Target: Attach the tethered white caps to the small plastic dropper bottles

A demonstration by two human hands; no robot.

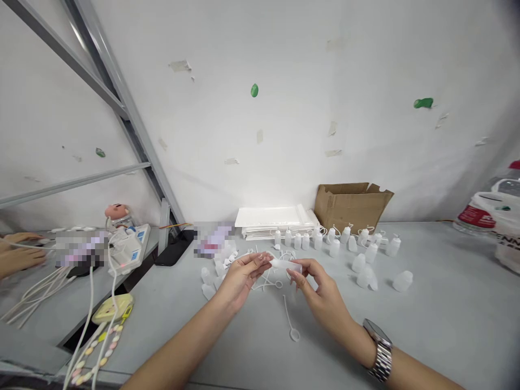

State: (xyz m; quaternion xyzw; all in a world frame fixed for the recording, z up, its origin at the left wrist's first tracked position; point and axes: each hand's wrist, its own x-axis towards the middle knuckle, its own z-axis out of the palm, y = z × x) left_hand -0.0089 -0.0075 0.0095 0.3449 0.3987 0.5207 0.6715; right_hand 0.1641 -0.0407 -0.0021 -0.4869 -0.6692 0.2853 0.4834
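As we hold a small white bottle (288, 265) just above the bench (244, 346), it lies on its side between our two hands. Our left hand (244, 275) pinches the bottle's left end with its thumb and fingers. Our right hand (324, 286) is curled, with its thumb and fingers closed on the other end. Our hands are near each other but do not touch. Just past them, we see some thin white straps (266, 282) in a messy pile. One loose strap (287, 311) with a round loop lies closer to us, between our arms. Farther back, we see little bottles (298, 241) standing up, in front of a stack of flat white things (276, 216) and a brown box (349, 211). We wear a shiny watch (382, 357) on our right wrist.
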